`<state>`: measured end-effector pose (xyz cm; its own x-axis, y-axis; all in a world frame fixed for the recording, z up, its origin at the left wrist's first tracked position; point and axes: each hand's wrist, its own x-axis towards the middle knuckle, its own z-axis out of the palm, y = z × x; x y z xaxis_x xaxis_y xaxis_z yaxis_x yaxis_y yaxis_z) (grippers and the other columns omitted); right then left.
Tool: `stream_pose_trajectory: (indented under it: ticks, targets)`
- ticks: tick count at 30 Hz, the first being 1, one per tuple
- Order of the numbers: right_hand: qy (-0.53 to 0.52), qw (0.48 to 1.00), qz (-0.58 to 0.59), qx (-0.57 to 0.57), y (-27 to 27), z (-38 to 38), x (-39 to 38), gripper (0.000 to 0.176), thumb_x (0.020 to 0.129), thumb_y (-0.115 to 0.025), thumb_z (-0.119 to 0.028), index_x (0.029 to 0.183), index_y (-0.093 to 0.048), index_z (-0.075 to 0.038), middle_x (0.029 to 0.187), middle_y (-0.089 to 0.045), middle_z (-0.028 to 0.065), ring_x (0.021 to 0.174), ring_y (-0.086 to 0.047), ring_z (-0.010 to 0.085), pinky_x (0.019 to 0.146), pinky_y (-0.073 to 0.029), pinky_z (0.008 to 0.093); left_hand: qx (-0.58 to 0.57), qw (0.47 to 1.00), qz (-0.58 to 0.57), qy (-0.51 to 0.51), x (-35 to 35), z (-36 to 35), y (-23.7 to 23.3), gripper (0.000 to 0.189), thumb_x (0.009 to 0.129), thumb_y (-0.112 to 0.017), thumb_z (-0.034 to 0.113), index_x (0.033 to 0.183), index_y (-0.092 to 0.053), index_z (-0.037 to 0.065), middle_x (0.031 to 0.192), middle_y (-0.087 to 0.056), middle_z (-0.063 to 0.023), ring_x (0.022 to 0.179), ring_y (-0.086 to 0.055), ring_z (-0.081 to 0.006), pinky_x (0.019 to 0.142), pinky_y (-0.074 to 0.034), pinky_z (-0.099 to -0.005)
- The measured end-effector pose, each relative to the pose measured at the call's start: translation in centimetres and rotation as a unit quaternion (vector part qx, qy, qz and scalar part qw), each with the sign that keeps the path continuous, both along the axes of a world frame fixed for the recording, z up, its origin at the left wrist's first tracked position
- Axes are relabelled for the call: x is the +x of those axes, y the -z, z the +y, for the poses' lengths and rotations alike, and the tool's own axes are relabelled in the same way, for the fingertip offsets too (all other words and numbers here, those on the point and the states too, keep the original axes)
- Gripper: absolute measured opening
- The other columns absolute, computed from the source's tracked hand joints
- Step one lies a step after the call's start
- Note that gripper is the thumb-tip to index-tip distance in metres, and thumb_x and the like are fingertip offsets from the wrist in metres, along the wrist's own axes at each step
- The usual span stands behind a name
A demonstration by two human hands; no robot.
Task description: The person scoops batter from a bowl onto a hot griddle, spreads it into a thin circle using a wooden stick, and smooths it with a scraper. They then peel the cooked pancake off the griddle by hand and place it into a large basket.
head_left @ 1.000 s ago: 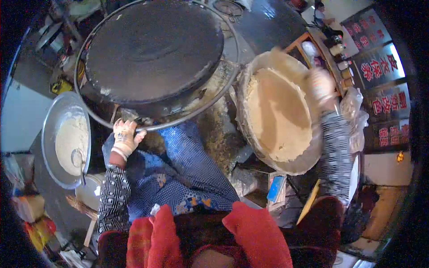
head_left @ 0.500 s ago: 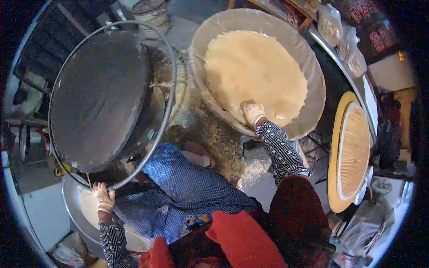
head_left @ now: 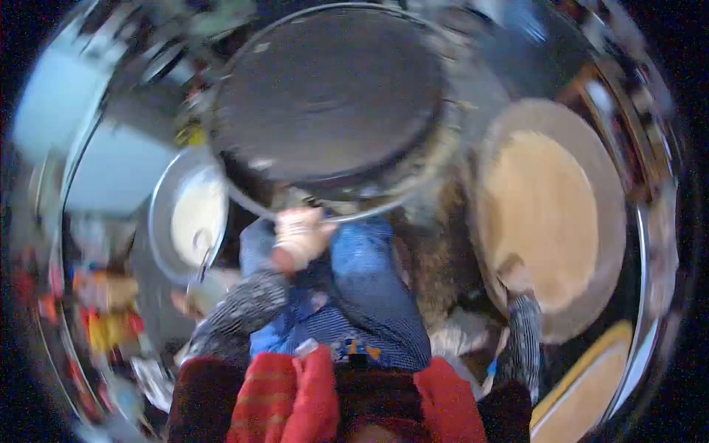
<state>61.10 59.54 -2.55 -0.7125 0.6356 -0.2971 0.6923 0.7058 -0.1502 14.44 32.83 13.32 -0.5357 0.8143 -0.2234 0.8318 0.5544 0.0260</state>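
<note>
My left hand (head_left: pixel 299 232), in a pale glove, is at the near edge of the metal ring (head_left: pixel 377 211) around the large dark round griddle (head_left: pixel 332 96); its fingers look wrapped at the rim, though blurred. My right hand (head_left: pixel 515 277) reaches down to the near left edge of the tan dough or batter mass (head_left: pixel 543 214) in the wide cloth-lined basin (head_left: pixel 609 273). Its fingers are smeared by motion and partly sunk against the mass. A metal bowl (head_left: pixel 159 221) with pale batter (head_left: pixel 198 218) and a ladle-like handle stands left of my left hand.
A round yellow-edged board (head_left: pixel 591 369) lies at the lower right. A blue patterned apron (head_left: pixel 362 295) covers my legs below the griddle. Pale panels (head_left: pixel 111 173) and colourful packages (head_left: pixel 111 325) are at the left. A wooden frame (head_left: pixel 620 133) stands at the upper right.
The view has swung left, so the griddle now appears centred and the basin farther right. The pale batter bowl shows more fully. My left hand remains by the ring, my right by the tan mass.
</note>
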Motion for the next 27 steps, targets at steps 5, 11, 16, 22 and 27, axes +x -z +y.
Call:
stream_pose_trajectory:
  ticks: [5,11,16,22,27]
  targets:
    - [0.216,0.974,-0.064,0.011,-6.5,0.7,-8.0,0.038,0.086,-0.057,-0.038,0.101,-0.066,-0.004,0.1,-0.066,0.0216,0.094,-0.062,0.0366,0.081,-0.051,0.0451,0.171,0.976,-0.084,0.103,9.7,5.0,-2.2,0.039,0.071,-0.063,0.042,0.08,-0.064,0.004,0.084,-0.061,-0.0165,0.084,-0.06,-0.0326,0.075,-0.046,-0.0448]
    - [-0.042,0.974,0.215,0.067,-9.7,-5.7,-17.1,0.035,0.083,-0.063,-0.012,0.114,-0.056,0.002,0.117,-0.058,0.0198,0.11,-0.055,0.0358,0.095,-0.043,0.0407,0.196,0.894,-0.281,0.29,14.1,-5.7,-2.5,0.037,0.082,-0.058,0.042,0.088,-0.061,0.006,0.088,-0.061,-0.0116,0.085,-0.061,-0.0302,0.077,-0.046,-0.0443]
    - [-0.175,0.924,0.313,-0.13,-15.5,-19.0,-30.7,0.028,0.085,-0.063,-0.01,0.111,-0.06,-0.001,0.105,-0.064,0.0155,0.099,-0.061,0.0268,0.089,-0.047,0.0349,0.268,0.931,-0.239,0.061,8.1,-21.7,-6.7,0.034,0.083,-0.058,0.036,0.089,-0.06,0.002,0.082,-0.06,-0.016,0.082,-0.06,-0.034,0.074,-0.047,-0.0437]
    - [-0.314,0.782,0.143,-0.52,-17.8,-40.2,-40.8,0.025,0.089,-0.059,-0.014,0.111,-0.062,-0.002,0.091,-0.069,0.0078,0.082,-0.065,0.0159,0.074,-0.05,0.0267,0.182,0.853,-0.116,-0.475,9.4,-41.2,-8.1,0.039,0.084,-0.064,0.032,0.102,-0.057,-0.002,0.09,-0.063,-0.0209,0.085,-0.061,-0.038,0.073,-0.049,-0.0436]
    - [-0.104,0.521,-0.163,-0.831,-8.1,-52.5,-41.9,0.022,0.087,-0.06,-0.018,0.102,-0.06,-0.001,0.085,-0.067,0.0075,0.072,-0.064,0.016,0.068,-0.052,0.0278,0.539,0.297,-0.579,-0.535,13.2,-42.4,-3.4,0.039,0.088,-0.064,0.033,0.113,-0.053,0.006,0.084,-0.063,-0.0028,0.061,-0.06,-0.0113,0.05,-0.048,-0.0248]
